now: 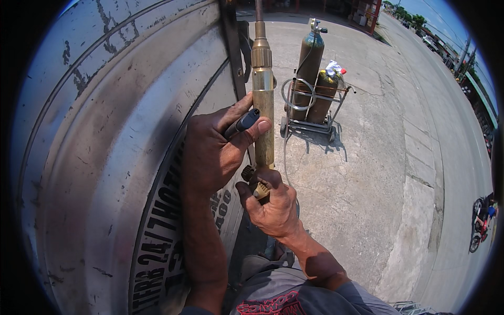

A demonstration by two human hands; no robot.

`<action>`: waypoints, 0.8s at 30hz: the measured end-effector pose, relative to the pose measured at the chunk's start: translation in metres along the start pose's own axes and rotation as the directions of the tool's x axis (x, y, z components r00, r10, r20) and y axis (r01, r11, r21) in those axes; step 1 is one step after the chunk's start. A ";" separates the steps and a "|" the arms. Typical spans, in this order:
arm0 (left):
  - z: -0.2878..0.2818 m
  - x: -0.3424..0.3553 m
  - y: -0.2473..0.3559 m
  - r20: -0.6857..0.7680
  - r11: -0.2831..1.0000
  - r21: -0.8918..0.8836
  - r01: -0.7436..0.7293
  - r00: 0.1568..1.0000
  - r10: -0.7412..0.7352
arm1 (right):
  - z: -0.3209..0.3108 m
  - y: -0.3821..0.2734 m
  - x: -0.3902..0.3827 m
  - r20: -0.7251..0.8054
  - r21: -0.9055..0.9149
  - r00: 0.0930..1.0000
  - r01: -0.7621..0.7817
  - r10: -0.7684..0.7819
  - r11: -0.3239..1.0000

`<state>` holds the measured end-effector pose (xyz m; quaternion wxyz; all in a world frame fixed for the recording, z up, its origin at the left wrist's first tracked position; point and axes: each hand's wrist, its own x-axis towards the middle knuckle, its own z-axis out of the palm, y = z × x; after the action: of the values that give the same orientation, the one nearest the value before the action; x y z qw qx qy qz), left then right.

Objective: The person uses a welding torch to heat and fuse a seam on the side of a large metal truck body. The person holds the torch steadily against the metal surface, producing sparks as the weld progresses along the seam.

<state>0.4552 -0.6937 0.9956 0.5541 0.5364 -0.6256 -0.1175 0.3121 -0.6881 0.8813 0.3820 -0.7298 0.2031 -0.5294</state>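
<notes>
A brass gas torch (264, 105) stands nearly upright in front of me, its narrow tube running up past the top of the view. My left hand (210, 152) is closed round its handle, thumb on the near side. Between that thumb and fingers sits a small dark cylinder (242, 124), perhaps a lighter. Lower down, my right hand (275, 207) grips the torch's base, with thumb and fingers at a ribbed brass valve knob (261, 190). Beside it is a second, darker knob (248, 171). My right fingers partly hide the torch's lower end.
A scuffed silver metal panel (110, 142) with black lettering rises close on my left. Ahead, two gas cylinders (308, 60) stand on a wheeled cart (310, 127) with a coiled hose, on concrete ground (362, 178). A road (451, 131) runs along the right, with a red motorcycle (479, 227).
</notes>
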 end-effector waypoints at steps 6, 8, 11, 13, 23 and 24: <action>-0.001 0.000 0.007 0.003 0.994 0.110 0.002 1.000 -0.002 | -0.003 0.008 -0.004 0.028 0.016 0.999 0.032 -0.033 0.999; -0.002 0.000 0.014 0.007 0.990 0.092 0.107 0.994 -0.108 | -0.002 0.008 -0.004 0.020 0.009 0.999 0.040 -0.040 0.999; -0.002 0.000 0.016 0.011 0.985 0.067 0.156 0.987 -0.157 | -0.002 0.006 -0.003 0.019 0.014 0.999 0.026 -0.026 1.000; -0.002 0.001 0.016 0.009 0.986 0.053 0.159 0.987 -0.160 | -0.003 0.004 -0.001 0.024 0.021 1.000 0.016 -0.017 1.000; -0.003 0.000 0.015 0.015 0.982 0.094 0.164 0.986 -0.166 | -0.005 0.000 0.000 0.023 0.013 0.999 0.034 -0.034 0.999; -0.003 -0.001 0.016 0.015 0.980 0.117 0.158 0.987 -0.161 | -0.005 0.000 -0.001 0.030 0.016 0.999 0.023 -0.023 1.000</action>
<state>0.4491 -0.6852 1.0084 0.5031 0.6146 -0.5931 -0.1319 0.3076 -0.6890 0.8817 0.3847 -0.7368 0.1846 -0.5245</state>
